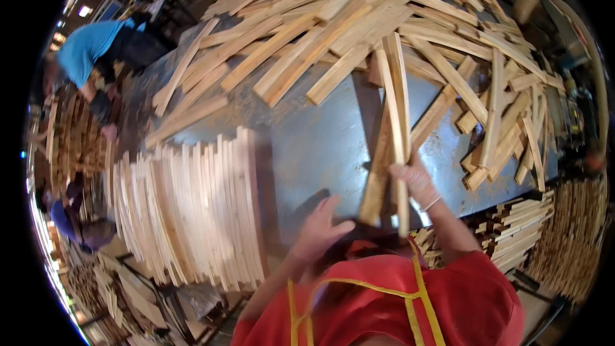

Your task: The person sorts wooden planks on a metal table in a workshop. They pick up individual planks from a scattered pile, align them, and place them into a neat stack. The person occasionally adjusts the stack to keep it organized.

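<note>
My right hand (416,184) is closed around long, narrow wooden strips (395,106), which stand tilted with their far ends raised. At least two strips show, spread slightly apart at the top. Beside them, a broader, darker wooden board (377,186) lies on the metal table (307,141). My left hand (322,229) is empty at the table's near edge, its thumb and fingers apart and a little blurred. Just left of that hand is a neat row of pale wooden strips (198,211), packed side by side.
A loose heap of wooden boards (359,32) covers the table's far side and spreads to the right. Stacked strips (522,230) stand low at right. Two people, one in a blue shirt (93,48) and one in dark blue clothing (67,221), bend over at far left.
</note>
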`<state>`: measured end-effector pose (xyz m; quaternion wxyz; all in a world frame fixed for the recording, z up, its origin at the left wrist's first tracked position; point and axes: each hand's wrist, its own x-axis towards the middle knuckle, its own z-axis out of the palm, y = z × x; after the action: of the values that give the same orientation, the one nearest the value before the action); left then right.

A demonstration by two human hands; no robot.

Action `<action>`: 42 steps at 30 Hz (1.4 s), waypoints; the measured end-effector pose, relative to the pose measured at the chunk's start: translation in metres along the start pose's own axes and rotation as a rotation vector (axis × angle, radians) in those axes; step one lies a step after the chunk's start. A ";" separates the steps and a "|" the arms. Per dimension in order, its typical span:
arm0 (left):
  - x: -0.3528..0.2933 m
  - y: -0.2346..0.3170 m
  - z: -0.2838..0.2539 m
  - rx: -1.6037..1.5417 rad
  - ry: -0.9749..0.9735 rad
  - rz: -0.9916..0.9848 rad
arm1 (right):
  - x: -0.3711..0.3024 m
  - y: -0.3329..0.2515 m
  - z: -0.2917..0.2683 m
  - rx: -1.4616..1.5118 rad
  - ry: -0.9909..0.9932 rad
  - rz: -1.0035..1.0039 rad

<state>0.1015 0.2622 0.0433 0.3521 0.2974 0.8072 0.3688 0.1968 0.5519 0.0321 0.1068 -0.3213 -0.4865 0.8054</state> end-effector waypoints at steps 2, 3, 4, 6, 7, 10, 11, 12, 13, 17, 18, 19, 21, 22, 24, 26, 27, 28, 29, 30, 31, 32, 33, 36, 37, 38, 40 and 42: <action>0.021 0.031 -0.009 -0.293 -0.074 -0.119 | -0.018 0.038 0.040 0.024 -0.075 0.114; 0.023 0.039 -0.009 -0.441 -0.117 -0.171 | -0.029 0.048 0.066 0.128 -0.149 0.017; 0.026 0.014 0.009 -0.630 -0.061 -0.050 | -0.024 0.071 0.076 -0.027 -0.153 0.094; 0.020 -0.009 0.011 -0.671 -0.058 -0.168 | -0.011 0.088 0.090 -0.090 -0.113 0.147; 0.012 -0.017 0.007 -0.759 -0.078 -0.217 | -0.011 0.088 0.086 -0.690 -0.244 -0.143; -0.012 -0.016 -0.009 -0.919 -0.066 -0.306 | -0.007 0.097 0.125 -0.049 -0.028 0.303; -0.025 -0.022 -0.010 -0.912 0.020 -0.308 | -0.011 0.102 0.140 -0.092 -0.038 0.321; -0.035 -0.026 -0.013 -0.900 0.104 -0.306 | -0.019 0.116 0.154 -0.141 -0.069 0.246; -0.043 -0.037 -0.014 -0.683 0.166 -0.191 | -0.027 0.136 0.169 -0.189 -0.102 0.170; -0.103 -0.103 -0.030 0.036 0.274 -0.368 | -0.067 0.152 0.227 -0.760 -0.366 0.225; -0.117 -0.098 -0.038 0.246 0.347 -0.293 | -0.078 0.143 0.236 -0.965 -0.411 0.285; -0.133 -0.091 -0.046 0.456 0.415 -0.214 | -0.070 0.162 0.236 -1.047 -0.608 0.055; -0.154 -0.075 -0.051 0.555 0.563 -0.066 | -0.058 0.196 0.252 -1.243 -0.754 0.044; -0.158 -0.069 -0.050 0.536 0.583 -0.029 | -0.042 0.217 0.258 -1.339 -0.824 0.032; -0.153 -0.056 -0.044 0.488 0.596 0.070 | -0.013 0.222 0.250 -1.476 -1.130 -0.388; -0.162 -0.047 -0.040 0.546 0.632 0.086 | -0.043 0.123 0.246 -1.019 -0.753 -0.036; -0.163 -0.038 -0.042 0.530 0.565 0.108 | -0.037 0.093 0.230 -1.092 -0.673 -0.135; -0.159 -0.035 -0.040 0.514 0.498 0.137 | -0.021 0.074 0.199 -1.211 -0.494 -0.230; -0.157 -0.039 -0.031 0.518 0.444 0.099 | 0.000 0.059 0.167 -1.325 -0.327 -0.324; -0.154 -0.046 -0.022 0.533 0.390 0.049 | 0.022 0.042 0.136 -1.429 -0.167 -0.411; -0.147 -0.048 -0.017 0.528 0.383 0.082 | 0.044 0.015 0.097 -1.473 -0.035 -0.397; -0.139 -0.048 -0.013 0.526 0.375 0.110 | 0.058 -0.012 0.051 -1.509 0.093 -0.380; -0.129 -0.049 -0.009 0.522 0.364 0.131 | 0.060 -0.029 0.004 -1.597 0.382 -0.593; -0.092 -0.051 0.005 0.597 0.359 0.136 | 0.045 -0.110 -0.068 -1.490 0.789 -0.012; -0.076 -0.043 0.009 0.589 0.356 0.128 | 0.048 -0.104 -0.120 -1.560 0.882 0.012; -0.057 -0.033 0.012 0.582 0.358 0.114 | 0.053 -0.094 -0.165 -1.631 0.969 0.035; -0.028 -0.027 0.019 0.596 0.378 0.063 | 0.048 -0.085 -0.186 -1.488 0.914 0.083; 0.002 -0.039 0.029 0.627 0.414 0.015 | 0.038 -0.081 -0.183 -1.379 0.859 0.071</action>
<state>0.1142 0.2535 -0.0028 0.0708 0.3158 0.9328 0.1588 0.2701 0.7417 0.0265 0.0365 -0.6112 -0.7793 0.1338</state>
